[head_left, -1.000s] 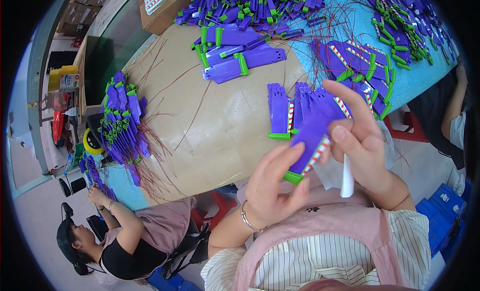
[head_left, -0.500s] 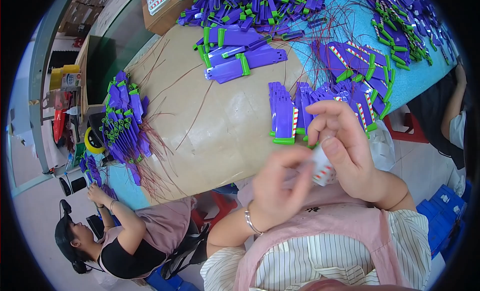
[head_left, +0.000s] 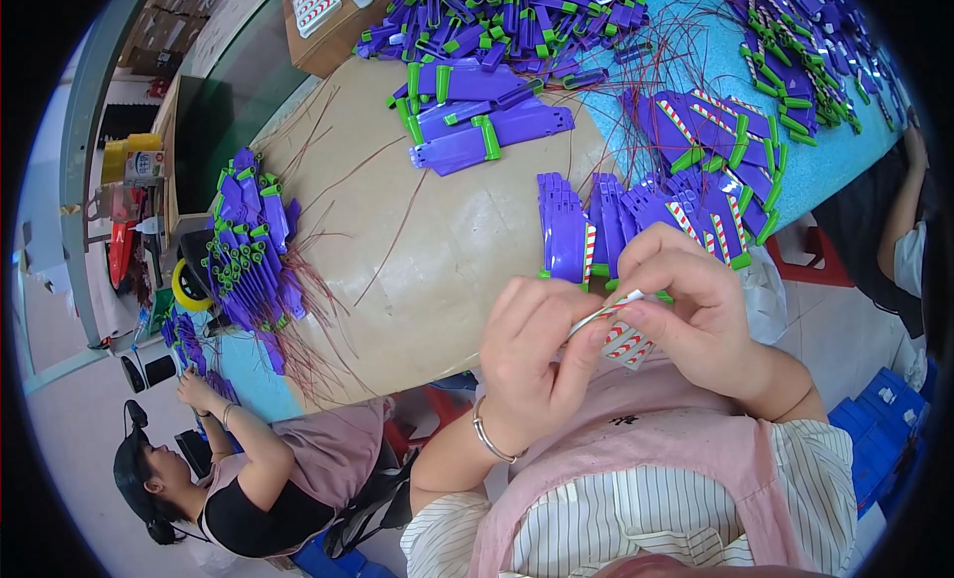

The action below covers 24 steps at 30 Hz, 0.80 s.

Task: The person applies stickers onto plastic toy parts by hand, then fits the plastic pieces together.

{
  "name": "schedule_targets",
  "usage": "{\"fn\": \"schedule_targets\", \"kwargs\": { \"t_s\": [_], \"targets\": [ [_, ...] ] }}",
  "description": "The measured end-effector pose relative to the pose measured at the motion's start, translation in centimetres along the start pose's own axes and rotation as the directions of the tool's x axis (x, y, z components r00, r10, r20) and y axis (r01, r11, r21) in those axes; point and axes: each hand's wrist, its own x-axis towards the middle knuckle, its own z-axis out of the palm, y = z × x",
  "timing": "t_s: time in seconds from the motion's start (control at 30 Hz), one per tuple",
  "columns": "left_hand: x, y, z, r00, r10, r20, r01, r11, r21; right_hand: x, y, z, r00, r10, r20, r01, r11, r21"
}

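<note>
While both hands meet close to the chest at about 6 o'clock in the view, the left hand (head_left: 537,364) is closed around a small red-and-white striped sticker sheet (head_left: 624,341), thumb and fingers pinching its upper edge. The right hand (head_left: 696,315) is closed too, fingertips pinching a thin striped strip (head_left: 604,314) at the sheet's top, apparently peeling it. Sheet is held in the air just below the bench (head_left: 437,240) edge, touching only the hands.

Judgement for doing the peel well: lift from one corner, pull low and slow along the strip so it doesn't curl or tear, keep the left grip firm near the peel line.

At 12 o'clock from the hands, a row of purple plastic parts (head_left: 571,225) lies on the bench, some already striped. More purple-and-green piles (head_left: 248,245) at 9 o'clock; a co-worker's hand (head_left: 197,391) works at 8 o'clock.
</note>
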Motion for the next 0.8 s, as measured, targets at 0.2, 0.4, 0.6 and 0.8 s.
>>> {"fn": "schedule_targets", "kwargs": {
  "t_s": [0.2,0.4,0.6,0.8],
  "targets": [
    [0.8,-0.5,-0.2,0.931,0.365,0.032,-0.337,0.821,0.460,-0.3,-0.3,-0.8,0.959,0.279,-0.047,-0.268,0.949,0.164],
    [0.7,-0.3,-2.0,0.809,0.547,0.215,-0.579,0.676,0.456,0.4,-0.5,-1.4,0.915,0.401,-0.031,-0.369,0.868,0.334],
    [7.4,-8.4,-1.6,0.988,0.145,0.056,-0.151,0.815,0.559,0.6,-0.1,-1.9,0.939,0.343,0.009,-0.305,0.821,0.484],
    [7.6,-10.2,-2.2,0.970,0.227,0.085,-0.219,0.669,0.711,0.6,-0.2,-2.4,0.902,0.355,0.245,-0.426,0.644,0.635]
  ]
}}
